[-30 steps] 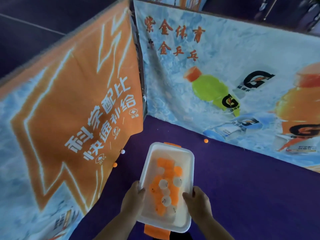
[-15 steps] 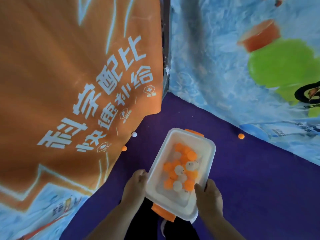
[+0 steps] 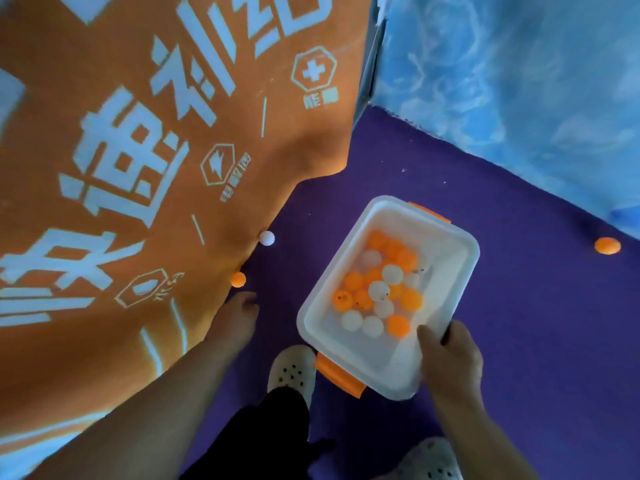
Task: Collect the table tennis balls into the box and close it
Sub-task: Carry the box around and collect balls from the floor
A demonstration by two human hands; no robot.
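Now, at our feet: pale foam clogs [image 3: 292,370] with round vent holes stand on the floor [image 3: 519,323], a purple, short-piled carpet, low in the frame.
Right hand: our right hand [image 3: 450,358] is clamped on the box's near right corner with the thumb over the rim. We judge it carries the box alone so the other is free to pick.
Box: the box [image 3: 460,251] sits at centre frame, seemingly held off the floor. It is milky white plastic, a rounded rectangle with deep walls. The top is uncovered and no lid is in view.
Latch: an orange latch [image 3: 341,374] sits at the box's near end and another at the far end. These are likely what will fasten it later.
Collected balls: the collected balls [image 3: 379,289] are orange and white, smooth and matt, and pooled on the box's bottom.
Left hand: our left hand [image 3: 239,317] is at left of centre, holding nothing, its fingers loosely stretched towards the nearest stray.
Orange ball: the orange ball [image 3: 238,279] lies just beyond those fingertips, against the banner's hem.
White ball: the white ball [image 3: 267,238] is slightly farther along the same hem.
Far orange ball: the far orange ball [image 3: 607,245] is at the right edge, well apart.
Banners: the orange banner [image 3: 138,168] is creased cloth with white characters and fills the left. The blue banner [image 3: 519,81] has an icy print and fills the upper right. They meet in a corner which, we judge, trapped the strays.
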